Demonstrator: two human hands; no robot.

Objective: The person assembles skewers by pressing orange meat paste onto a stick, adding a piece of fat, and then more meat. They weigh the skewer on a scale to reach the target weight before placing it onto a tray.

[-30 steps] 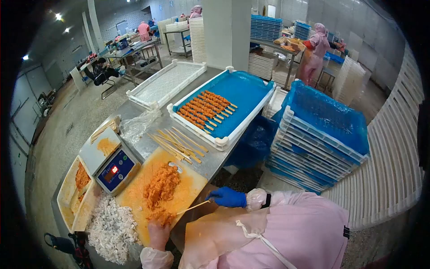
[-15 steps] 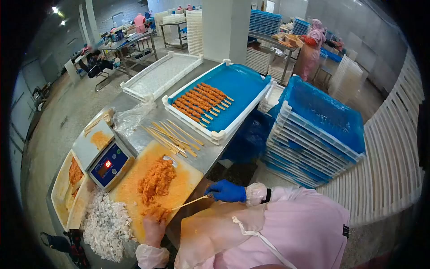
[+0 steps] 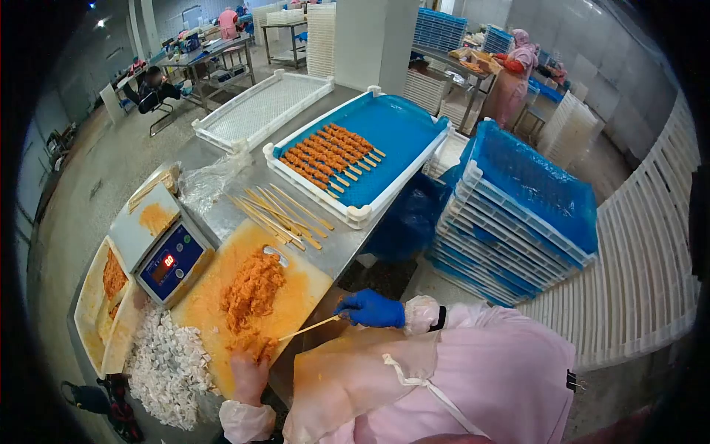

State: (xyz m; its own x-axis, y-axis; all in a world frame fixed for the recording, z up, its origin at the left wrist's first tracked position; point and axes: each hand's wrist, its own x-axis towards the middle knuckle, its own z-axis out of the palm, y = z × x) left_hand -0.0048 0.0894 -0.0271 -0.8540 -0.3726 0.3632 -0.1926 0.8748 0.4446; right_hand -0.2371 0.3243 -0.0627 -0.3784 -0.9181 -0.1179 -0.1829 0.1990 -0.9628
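My right hand (image 3: 373,308), in a blue glove, is closed on the handle end of a wooden skewer (image 3: 309,327). The skewer's other end runs into orange marinated meat at my left hand (image 3: 249,376). That hand is pressed round the meat at the near edge of the cutting board (image 3: 200,303), its fingertips partly hidden. A heap of orange marinated meat (image 3: 253,288) lies on the board just beyond. Several loose skewers (image 3: 277,214) lie past the board. Finished meat skewers (image 3: 329,157) rest in rows on a blue-lined tray (image 3: 399,140).
A digital scale (image 3: 171,263) stands left of the board, with a white tub (image 3: 92,325) beside it. White chopped pieces (image 3: 170,366) are heaped nearby. Stacked blue-lined trays (image 3: 518,214) rise at the right. An unlined white tray (image 3: 262,111) is at the back. Other people work in the distance.
The view has shifted slightly. Both hands keep nearly the same place, with the skewer still between them and its tip at the meat.
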